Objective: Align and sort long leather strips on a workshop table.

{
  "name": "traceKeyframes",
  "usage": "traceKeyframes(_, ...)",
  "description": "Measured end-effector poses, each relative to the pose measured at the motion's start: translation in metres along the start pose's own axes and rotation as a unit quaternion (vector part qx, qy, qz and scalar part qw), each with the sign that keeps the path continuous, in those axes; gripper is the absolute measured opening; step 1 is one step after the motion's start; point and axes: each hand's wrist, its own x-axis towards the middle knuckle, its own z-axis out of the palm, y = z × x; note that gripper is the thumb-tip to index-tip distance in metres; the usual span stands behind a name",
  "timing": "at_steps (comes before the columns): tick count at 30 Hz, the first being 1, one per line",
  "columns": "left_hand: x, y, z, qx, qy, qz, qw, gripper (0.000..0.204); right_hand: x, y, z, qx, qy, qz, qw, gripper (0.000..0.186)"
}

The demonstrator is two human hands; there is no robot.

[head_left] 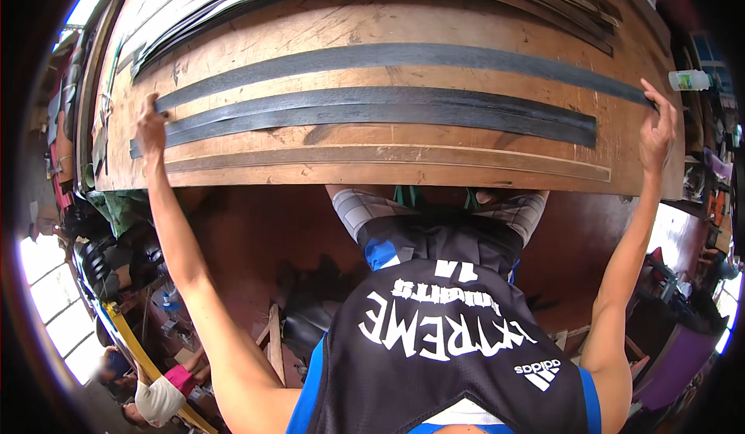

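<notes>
Black jersey [450, 349] on my chest is closest to the cam. Past it, my L hand [151, 127] and R hand [658, 130] are spread wide, one at each end of a long dark strip [403, 55] that runs across the wooden table [349, 24] between them. Fingers are at both ends, but can't tell if I'm pinching or just pressing, tbh. Two more strips [372, 116], edges touching or overlapping, lie my side of it, then a wooden slat [388, 154] nearer still; a pile of strips [543, 3] is beyond my grip, w/ a bottle [689, 80] just right of my R hand. Rn it's prob the lining-up step imo. Next move prob calls for both ends shifting together, no twist.
</notes>
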Motion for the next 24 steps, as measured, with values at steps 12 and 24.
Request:
traceKeyframes(12, -0.018, -0.073, 0.005, 0.111, -0.064, -0.041, 0.991, 0.042, -0.052, -0.031, 0.003, 0.119, -0.130, -0.019, 0.984, 0.073)
traceKeyframes(24, -0.017, -0.137, 0.040, 0.062, -0.106, -0.081, 0.989, 0.049, -0.057, -0.045, 0.025, 0.005, -0.230, -0.061, 0.971, 0.087)
